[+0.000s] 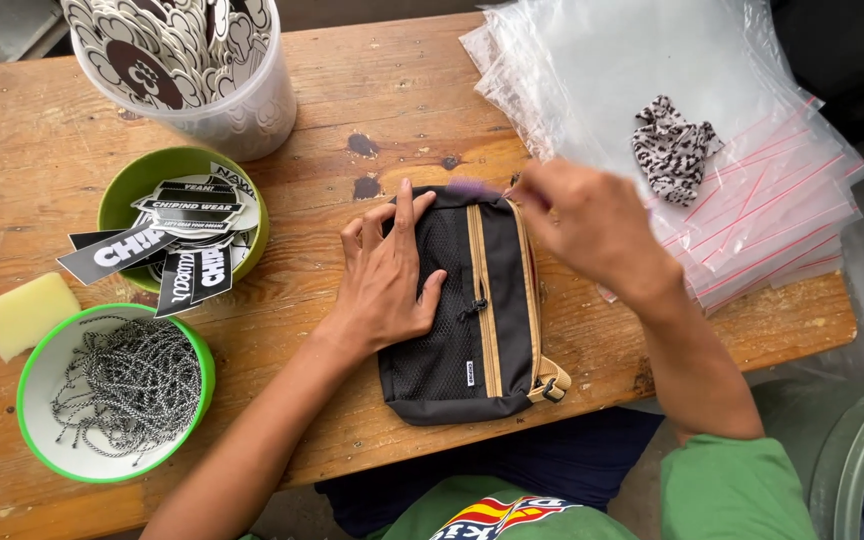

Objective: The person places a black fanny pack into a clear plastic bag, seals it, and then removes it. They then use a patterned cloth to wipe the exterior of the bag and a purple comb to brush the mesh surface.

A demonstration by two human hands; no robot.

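Black waist pouch (497, 330) with tan zippers and a mesh front panel, flat on the worn wooden table (382, 90), near its front edge. Left hand (387, 280) spread flat on the mesh side, fingers pointing away, pressing the pouch down. Right hand (587, 225) at the pouch's far corner, blurred, fingers drawn together around something small at the zipper end; what exactly, hard to tell. Just right of the pouch, a stack of clear zip bags (752, 170) with red seal strips, a crumpled leopard-print cloth (672, 150) on top. To the left, a green bowl of black printed labels (167, 240), a green-rimmed bowl of black-and-white cords (122, 385), a yellow sponge (22, 315), and a clear tub of round stickers (192, 60) at the back.
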